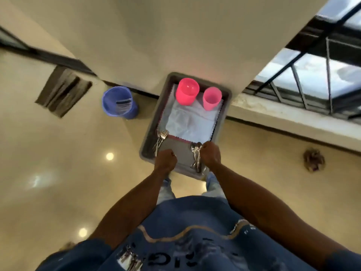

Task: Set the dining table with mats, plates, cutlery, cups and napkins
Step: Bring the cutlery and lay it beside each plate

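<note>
1. Grey tray (150, 132) is carried out front over the floor, both hands at its near end.
2. Left hand (166, 160) is curled tight around the near rim, right by the forks (161, 137).
3. Right hand (211, 154) is curled on the rim too, just beside the spoons (196, 155).
4. Two pink cups (187, 91) stand at the far end on white napkins (192, 122).

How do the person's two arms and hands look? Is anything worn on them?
Both forearms are bare down to the left hand and right hand. No glove, watch or ring shows. Short dark blue sleeves cover only the upper arms, matching the blue printed shirt.
</note>
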Available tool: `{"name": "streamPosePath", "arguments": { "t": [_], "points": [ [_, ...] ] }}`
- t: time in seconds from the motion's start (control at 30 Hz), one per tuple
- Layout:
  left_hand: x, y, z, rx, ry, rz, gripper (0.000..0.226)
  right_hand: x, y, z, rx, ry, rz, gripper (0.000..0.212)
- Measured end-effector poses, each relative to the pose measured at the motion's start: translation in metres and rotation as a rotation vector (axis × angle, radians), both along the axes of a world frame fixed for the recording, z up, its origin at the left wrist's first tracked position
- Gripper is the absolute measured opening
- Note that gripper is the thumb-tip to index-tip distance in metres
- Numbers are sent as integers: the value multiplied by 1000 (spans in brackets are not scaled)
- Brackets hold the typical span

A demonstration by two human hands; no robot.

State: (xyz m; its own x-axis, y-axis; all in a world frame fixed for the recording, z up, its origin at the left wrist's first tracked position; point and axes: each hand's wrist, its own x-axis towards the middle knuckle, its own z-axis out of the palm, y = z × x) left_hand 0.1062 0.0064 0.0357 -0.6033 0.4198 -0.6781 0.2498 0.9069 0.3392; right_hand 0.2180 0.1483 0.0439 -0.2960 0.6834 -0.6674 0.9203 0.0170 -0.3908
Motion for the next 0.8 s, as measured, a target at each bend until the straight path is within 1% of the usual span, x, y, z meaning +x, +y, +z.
{"name": "streamPosePath", "arguments": {
  "t": [0.07,0.13,0.2,0.27,0.43,0.53,0.6,0.67,0.7,0.8],
  "points": [
    [-6,-4,-2,-3,-22,-90,17,-4,-16,0,10,6,-78,25],
    [-19,-4,-10,19,-43,-196,15,-7,-34,-7,-10,-8,-151,21],
    [-28,-5,-18,15,-44,-282,16,-4,-52,-14,-42,-61,-175,18],
    [-37,-5,-23,29,-55,-324,17,0,-66,-20,-76,-99,-242,18],
    [-48,1,-45,17,-87,-439,18,-1,-76,-45,-66,-118,-392,23],
    [-47,5,-63,28,-79,-476,18,-9,-72,-71,-43,-91,-421,22],
    [-46,7,-75,54,-70,-484,19,-13,-69,-91,-45,-109,-432,23],
    [-46,9,-89,63,-65,-469,21,-18,-70,-111,-51,-145,-375,29],
    [-47,9,-95,68,-64,-457,20,-20,-71,-118,-47,-180,-332,36],
    [-49,6,-114,91,-68,-435,19,-25,-72,-140,-31,-283,-340,56]
  ]
}}
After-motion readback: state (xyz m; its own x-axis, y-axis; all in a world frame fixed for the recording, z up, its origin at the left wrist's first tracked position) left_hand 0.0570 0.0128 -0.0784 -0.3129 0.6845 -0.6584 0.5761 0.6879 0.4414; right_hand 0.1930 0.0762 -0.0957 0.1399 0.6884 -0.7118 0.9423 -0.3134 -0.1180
